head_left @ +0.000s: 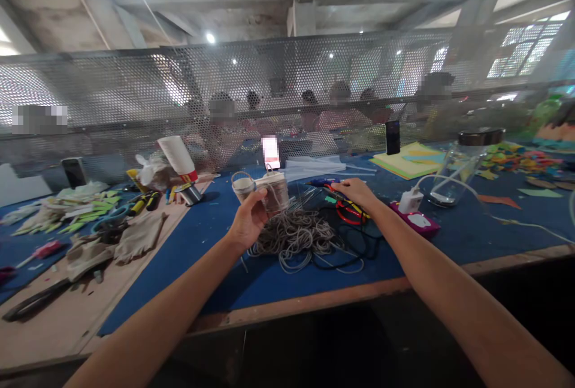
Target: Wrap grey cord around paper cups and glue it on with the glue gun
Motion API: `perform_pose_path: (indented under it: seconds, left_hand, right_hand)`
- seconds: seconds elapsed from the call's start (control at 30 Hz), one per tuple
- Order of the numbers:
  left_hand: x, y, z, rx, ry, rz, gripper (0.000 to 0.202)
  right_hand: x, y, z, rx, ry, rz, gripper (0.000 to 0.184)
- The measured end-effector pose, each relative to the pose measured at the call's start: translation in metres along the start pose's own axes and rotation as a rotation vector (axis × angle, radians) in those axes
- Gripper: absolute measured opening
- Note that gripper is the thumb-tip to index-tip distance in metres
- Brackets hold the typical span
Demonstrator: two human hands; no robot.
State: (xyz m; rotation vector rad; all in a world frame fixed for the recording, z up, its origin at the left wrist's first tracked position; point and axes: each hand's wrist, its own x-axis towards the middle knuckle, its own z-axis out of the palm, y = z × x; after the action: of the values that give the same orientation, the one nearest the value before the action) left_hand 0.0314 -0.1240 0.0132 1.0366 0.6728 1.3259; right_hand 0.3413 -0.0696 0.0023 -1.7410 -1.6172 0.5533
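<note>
My left hand (248, 220) is closed round a small jar wrapped in grey cord (275, 191), held up above the blue table cover (449, 238). A second small cup-like piece (242, 186) sits against it on the left. Below lies a tangled heap of grey cord (294, 238). My right hand (354, 191) reaches forward and rests, palm down, on a glue gun with a blue and red body (335, 187) beside red-handled scissors (348, 211). Its fingers curl over the tool; the grip itself is hidden.
A black cable (359, 250) loops by the cord heap. A white charger on a pink block (411, 208), a glass jar (462, 166), coloured paper sheets (411, 160), gloves (135, 238), a white cone of thread (177, 157) and hand tools lie around. A perforated metal screen (135, 100) stands behind; people sit beyond it.
</note>
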Motion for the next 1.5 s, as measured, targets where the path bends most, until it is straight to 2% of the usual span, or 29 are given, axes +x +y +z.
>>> perform_pose_path:
  seconds: [0.2,0.4,0.5,0.6,0.7,0.77,0.83,0.93,1.1,1.3,1.5]
  left_hand:
    - [-0.001,-0.002,0.002,-0.001,0.026,-0.010,0.049]
    - [-0.002,-0.003,0.003,0.041,0.014,0.013,0.045]
    - [-0.002,-0.003,0.004,0.058,0.001,0.030,0.040]
    - [-0.003,-0.004,0.007,0.084,-0.018,0.058,0.042]
    - [-0.005,-0.005,0.010,0.140,0.002,0.079,0.047]
    - [-0.005,-0.006,0.011,0.182,0.042,0.087,0.048]
    - [-0.005,-0.007,0.011,0.219,0.060,0.096,0.048]
    - [-0.005,-0.009,0.012,0.263,0.061,0.110,0.051]
    - [-0.006,-0.012,0.014,0.263,0.038,0.121,0.050]
    - [-0.005,-0.014,0.013,0.271,0.022,0.123,0.047]
    - [-0.006,-0.014,0.013,0.301,0.017,0.119,0.053]
  right_hand:
    - [0.004,0.003,0.003,-0.256,0.017,0.039,0.038]
    - [0.002,0.007,0.008,-0.351,0.061,0.073,0.033]
    - [-0.002,0.004,0.012,-0.376,0.155,0.019,0.029]
    - [-0.011,-0.010,0.017,-0.238,0.279,-0.213,0.023]
    - [-0.030,-0.036,0.025,0.109,0.136,-0.465,0.034]
    - [-0.047,-0.054,0.033,0.289,0.006,-0.561,0.036]
    - [-0.062,-0.067,0.040,0.379,-0.067,-0.616,0.034]
    - [-0.075,-0.075,0.048,0.403,-0.080,-0.664,0.031]
    - [-0.075,-0.072,0.051,0.371,-0.053,-0.668,0.011]
    - [-0.075,-0.073,0.050,0.431,-0.048,-0.612,0.022]
    - [-0.076,-0.076,0.049,0.368,-0.003,-0.630,0.012]
